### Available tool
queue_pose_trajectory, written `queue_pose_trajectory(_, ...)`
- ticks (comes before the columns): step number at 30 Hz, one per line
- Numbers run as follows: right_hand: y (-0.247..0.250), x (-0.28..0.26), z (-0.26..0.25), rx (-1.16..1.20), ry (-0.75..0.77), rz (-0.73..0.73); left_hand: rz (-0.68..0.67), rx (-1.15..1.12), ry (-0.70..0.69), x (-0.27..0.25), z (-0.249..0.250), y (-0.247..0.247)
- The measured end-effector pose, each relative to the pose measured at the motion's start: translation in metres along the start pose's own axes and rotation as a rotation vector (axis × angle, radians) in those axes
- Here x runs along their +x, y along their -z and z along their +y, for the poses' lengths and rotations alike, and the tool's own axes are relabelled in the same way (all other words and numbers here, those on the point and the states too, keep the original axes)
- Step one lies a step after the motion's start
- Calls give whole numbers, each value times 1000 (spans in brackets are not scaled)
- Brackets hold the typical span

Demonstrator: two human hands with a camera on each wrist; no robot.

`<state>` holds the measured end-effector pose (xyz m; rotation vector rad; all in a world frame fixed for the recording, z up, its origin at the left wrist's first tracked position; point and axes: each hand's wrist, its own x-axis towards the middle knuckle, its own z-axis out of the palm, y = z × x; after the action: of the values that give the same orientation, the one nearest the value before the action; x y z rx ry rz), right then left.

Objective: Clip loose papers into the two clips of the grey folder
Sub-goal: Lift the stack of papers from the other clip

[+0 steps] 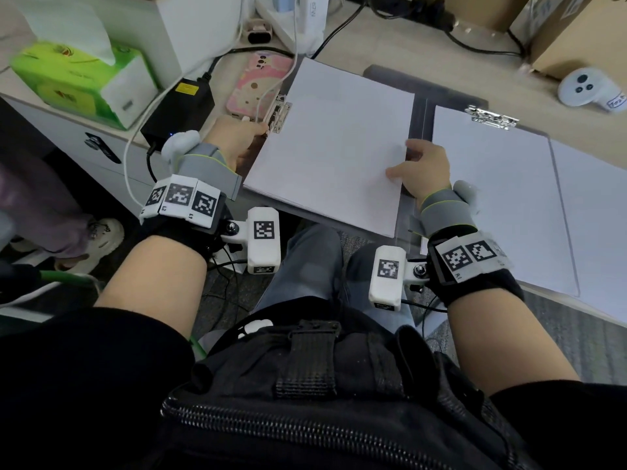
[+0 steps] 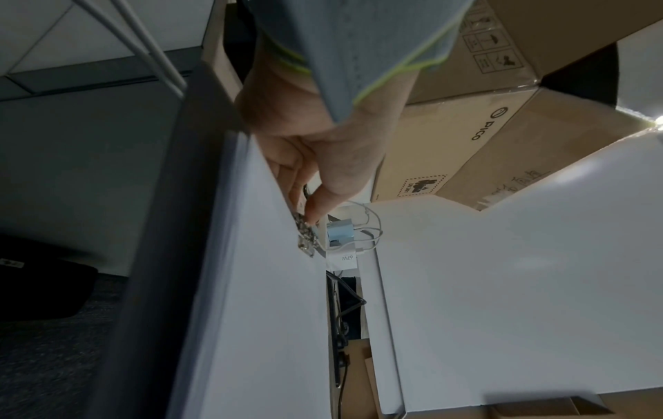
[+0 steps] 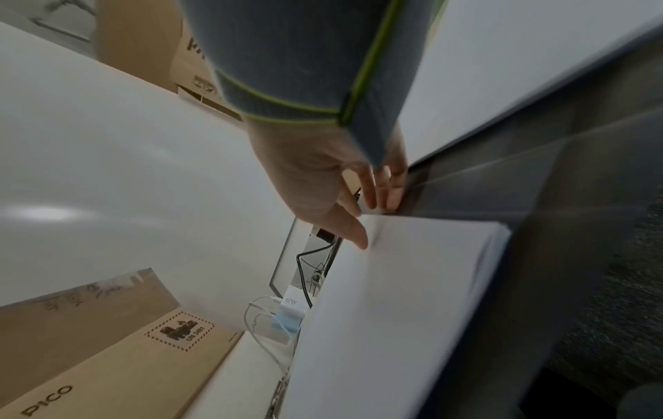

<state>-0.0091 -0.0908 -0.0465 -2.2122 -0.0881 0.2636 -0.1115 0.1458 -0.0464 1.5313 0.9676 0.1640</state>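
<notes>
Currently the grey folder (image 1: 415,106) lies open on the desk, a white paper stack (image 1: 332,144) on its left half. Your left hand (image 1: 237,140) pinches the side clip (image 1: 280,113); your right hand (image 1: 424,171) grips the stack's right edge, thumb on top. The top clip (image 1: 492,118) holds sheets on the right half.

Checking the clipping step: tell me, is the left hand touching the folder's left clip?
Touching: the left wrist view shows the left hand's thumb pressing on the metal left clip.
</notes>
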Motion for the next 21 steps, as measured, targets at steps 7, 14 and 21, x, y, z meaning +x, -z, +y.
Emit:
queue_pose_trajectory(7, 2, -7, 1, -108, 35, -139, -82, -139, -128, -14, 3, 6)
queue_pose_trajectory(14, 1, -20, -8, -175, 114, -279, -166, -243, -257, -41, 19, 6)
queue_pose_trajectory(21, 21, -41, -22, -23, 236, -335, -318, -321, -451, -86, 60, -15)
